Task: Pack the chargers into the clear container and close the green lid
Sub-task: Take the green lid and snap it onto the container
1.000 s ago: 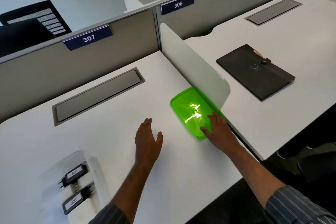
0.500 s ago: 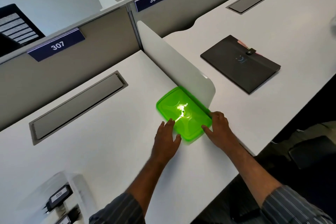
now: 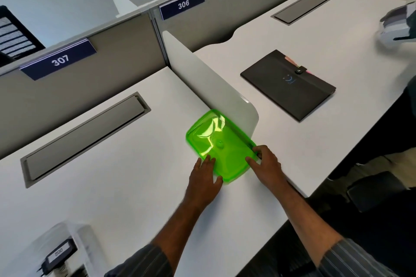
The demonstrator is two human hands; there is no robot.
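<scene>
The bright green lid (image 3: pixel 219 141) lies on the white desk beside the white divider panel. My left hand (image 3: pixel 205 176) rests on its near left edge with fingers spread. My right hand (image 3: pixel 265 164) holds its near right corner, fingers curled at the rim. The lid's far edge looks slightly lifted. At the bottom left corner stands the clear container (image 3: pixel 83 240), blurred, with a black charger (image 3: pixel 59 255) bearing a white label inside it. The container is partly cut off by the frame edge.
A white divider panel (image 3: pixel 209 87) rises just behind the lid. A grey cable hatch (image 3: pixel 85 132) is set into the desk. On the neighbouring desk lie a dark folder (image 3: pixel 288 84) and a second hatch (image 3: pixel 304 5). A blurred white object (image 3: pixel 398 29) sits far right.
My left hand has moved right from the bare desk onto the lid's near left edge. My right hand has shifted along the near right corner. The view has swung right, away from the container.
</scene>
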